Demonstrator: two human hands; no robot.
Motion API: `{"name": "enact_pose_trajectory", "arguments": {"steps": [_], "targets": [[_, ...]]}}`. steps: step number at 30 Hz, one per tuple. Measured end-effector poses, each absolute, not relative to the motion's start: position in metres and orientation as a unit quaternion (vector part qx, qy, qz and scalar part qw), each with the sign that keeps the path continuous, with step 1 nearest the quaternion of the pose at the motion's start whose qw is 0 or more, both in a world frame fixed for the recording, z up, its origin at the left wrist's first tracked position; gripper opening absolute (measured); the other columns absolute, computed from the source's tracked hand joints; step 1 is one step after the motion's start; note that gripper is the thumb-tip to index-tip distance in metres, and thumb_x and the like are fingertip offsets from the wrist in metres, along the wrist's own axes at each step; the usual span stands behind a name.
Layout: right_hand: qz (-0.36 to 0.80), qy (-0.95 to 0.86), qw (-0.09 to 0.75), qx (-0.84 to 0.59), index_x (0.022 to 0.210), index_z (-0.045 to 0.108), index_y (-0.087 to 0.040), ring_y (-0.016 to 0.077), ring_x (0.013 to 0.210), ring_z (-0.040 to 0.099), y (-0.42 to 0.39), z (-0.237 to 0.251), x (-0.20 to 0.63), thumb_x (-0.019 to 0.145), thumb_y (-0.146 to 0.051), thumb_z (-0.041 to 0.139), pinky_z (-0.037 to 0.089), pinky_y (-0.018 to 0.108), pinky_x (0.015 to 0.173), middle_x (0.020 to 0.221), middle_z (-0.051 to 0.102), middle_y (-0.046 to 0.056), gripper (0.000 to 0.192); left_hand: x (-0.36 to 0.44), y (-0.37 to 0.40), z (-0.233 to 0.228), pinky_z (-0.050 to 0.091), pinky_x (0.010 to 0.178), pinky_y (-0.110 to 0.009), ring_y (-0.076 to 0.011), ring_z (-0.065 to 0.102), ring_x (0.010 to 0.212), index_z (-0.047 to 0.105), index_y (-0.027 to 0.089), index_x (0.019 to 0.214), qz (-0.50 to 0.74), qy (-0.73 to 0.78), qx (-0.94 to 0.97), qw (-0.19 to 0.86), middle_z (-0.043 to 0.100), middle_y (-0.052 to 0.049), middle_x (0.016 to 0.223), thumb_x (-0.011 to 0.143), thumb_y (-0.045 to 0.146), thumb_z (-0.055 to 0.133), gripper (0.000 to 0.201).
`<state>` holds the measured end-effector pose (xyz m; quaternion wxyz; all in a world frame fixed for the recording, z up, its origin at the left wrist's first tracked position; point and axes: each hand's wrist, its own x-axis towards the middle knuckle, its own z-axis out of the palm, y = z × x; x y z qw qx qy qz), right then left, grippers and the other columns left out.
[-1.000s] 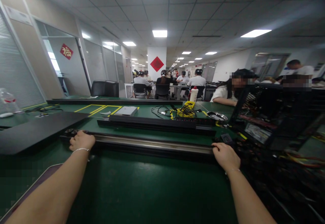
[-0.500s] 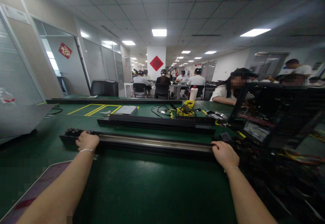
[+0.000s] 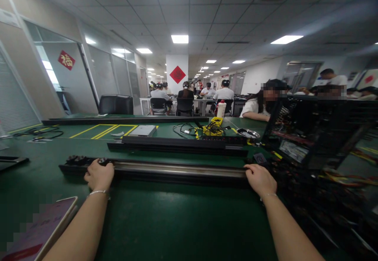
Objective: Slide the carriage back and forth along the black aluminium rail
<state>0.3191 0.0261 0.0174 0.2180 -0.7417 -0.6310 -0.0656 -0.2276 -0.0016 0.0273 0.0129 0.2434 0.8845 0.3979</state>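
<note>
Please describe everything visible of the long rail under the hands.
The rail is straight and black, with a shiny, metal-looking strip along it and small dark parts at the left end. It lies crosswise on the green table. The left hand touches it near those parts, the right hand at its right end.

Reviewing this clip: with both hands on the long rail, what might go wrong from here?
The long black rail has its right end, by the right hand, close to a dark jumble of parts and cables, so it could snag there. A second black rail lies just beyond, so a push forward might knock it. Small dark parts sit at the left end, near the left hand, and might get bumped.
</note>
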Motion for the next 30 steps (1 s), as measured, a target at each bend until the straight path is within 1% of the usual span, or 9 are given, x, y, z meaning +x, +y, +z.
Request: {"name": "enact_pose_trajectory", "arguments": {"steps": [3,6,12,18,22,26,30], "targets": [[-0.066,-0.629,0.222,-0.742,0.096,0.069,-0.029,0.0177,0.105,0.053,0.0256,0.0176,0.3196,0.078,-0.025,0.036,0.042,0.029,0.087,0.112,0.063,-0.002,0.038,-0.2278,-0.0007,0.0264,0.034,0.096,-0.049,-0.0392,0.032,0.124,0.040,0.019,0.127,0.382,0.888,0.256,0.018,0.037,-0.017,0.135,0.072,0.045,0.042,0.061],[-0.067,-0.632,0.218,-0.740,0.096,0.069,-0.029,0.0177,0.105,0.053,0.0254,0.0183,0.3201,0.078,-0.026,0.037,0.043,0.028,0.086,0.112,0.063,-0.002,0.037,-0.2305,-0.0010,0.0261,0.035,0.095,-0.049,-0.0391,0.032,0.124,0.042,0.020,0.125,0.369,0.891,0.264,0.023,0.037,-0.016,0.134,0.072,0.045,0.042,0.059],[-0.063,-0.635,0.216,-0.739,0.096,0.068,-0.028,0.0177,0.106,0.052,0.0257,0.0181,0.3205,0.079,-0.026,0.035,0.042,0.029,0.088,0.114,0.063,-0.002,0.038,-0.2346,-0.0014,0.0240,0.033,0.097,-0.047,-0.0381,0.033,0.124,0.042,0.018,0.125,0.357,0.892,0.276,0.020,0.038,-0.017,0.134,0.075,0.047,0.040,0.059],[-0.074,-0.637,0.222,-0.734,0.095,0.069,-0.027,0.0173,0.103,0.054,0.0283,0.0150,0.3217,0.078,-0.025,0.037,0.042,0.028,0.088,0.111,0.064,-0.002,0.037,-0.2339,-0.0010,0.0232,0.034,0.095,-0.048,-0.0377,0.034,0.124,0.044,0.017,0.123,0.354,0.890,0.286,0.010,0.040,-0.018,0.133,0.074,0.049,0.039,0.058],[-0.073,-0.635,0.221,-0.736,0.094,0.069,-0.028,0.0172,0.104,0.054,0.0285,0.0145,0.3218,0.078,-0.025,0.037,0.041,0.028,0.088,0.111,0.064,-0.003,0.036,-0.2322,-0.0011,0.0234,0.035,0.095,-0.048,-0.0365,0.034,0.124,0.045,0.019,0.122,0.354,0.890,0.285,0.005,0.040,-0.016,0.133,0.075,0.049,0.039,0.057],[-0.071,-0.634,0.221,-0.738,0.095,0.069,-0.028,0.0174,0.104,0.053,0.0275,0.0149,0.3213,0.078,-0.026,0.035,0.041,0.028,0.089,0.112,0.063,-0.003,0.038,-0.2328,-0.0001,0.0214,0.030,0.101,-0.045,-0.0363,0.031,0.126,0.044,0.014,0.124,0.354,0.889,0.290,0.001,0.036,-0.015,0.137,0.074,0.049,0.039,0.061],[-0.067,-0.629,0.221,-0.742,0.095,0.069,-0.028,0.0171,0.105,0.053,0.0266,0.0161,0.3207,0.079,-0.026,0.035,0.041,0.028,0.088,0.113,0.063,-0.003,0.038,-0.2351,0.0007,0.0196,0.030,0.102,-0.044,-0.0369,0.032,0.125,0.044,0.011,0.123,0.351,0.889,0.294,-0.001,0.035,-0.017,0.137,0.072,0.051,0.042,0.065]]}}
